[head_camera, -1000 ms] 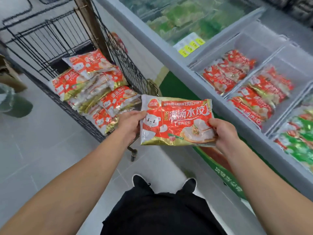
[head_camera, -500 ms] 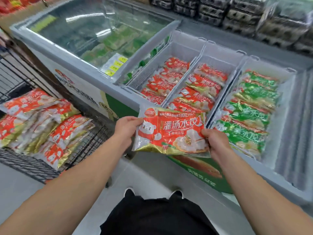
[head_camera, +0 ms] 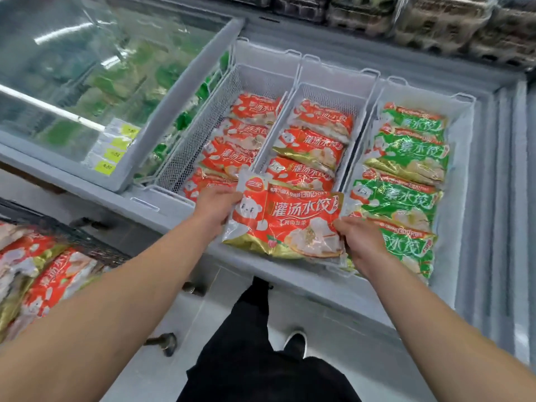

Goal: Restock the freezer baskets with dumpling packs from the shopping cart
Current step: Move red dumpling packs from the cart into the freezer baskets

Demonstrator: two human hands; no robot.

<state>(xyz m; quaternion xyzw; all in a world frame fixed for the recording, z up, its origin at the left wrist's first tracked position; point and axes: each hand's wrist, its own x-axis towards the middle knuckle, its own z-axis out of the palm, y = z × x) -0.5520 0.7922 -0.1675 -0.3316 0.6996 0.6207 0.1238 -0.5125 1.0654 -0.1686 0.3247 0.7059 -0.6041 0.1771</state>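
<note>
- A red dumpling pack (head_camera: 285, 220) is held flat, print side up, over the near rim of the freezer (head_camera: 290, 274), in front of the middle basket.
- The left hand (head_camera: 216, 206) grips the pack's left edge, fingers curled under it and thumb on top near the upper corner.
- The right hand (head_camera: 358, 240) grips the pack's lower right corner, fingers wrapped round the edge.
- The left basket (head_camera: 200, 134), white wire mesh, holds a row of red packs (head_camera: 237, 146) overlapping from far to near.
- The middle basket (head_camera: 327, 94) holds more red packs (head_camera: 313, 143); its nearest end is covered by the held pack.
- The right basket (head_camera: 464, 117) holds green packs (head_camera: 406, 175) stacked in an overlapping row; the right hand lies just beside the nearest of them.
- The sliding glass lid (head_camera: 72, 76) covers the left part of the freezer, with yellow price tags (head_camera: 113, 149) on its right end and green packs dimly visible beneath.
- The shopping cart (head_camera: 87, 242) stands at lower left; further red packs (head_camera: 49, 282) lie in it, blurred.
- Dark trousers and one shoe (head_camera: 295, 342) show on the pale floor (head_camera: 162, 378) below the arms.
- Cartons in clear wrapping (head_camera: 435, 21) line the shelf behind the freezer; their contents cannot be told.
</note>
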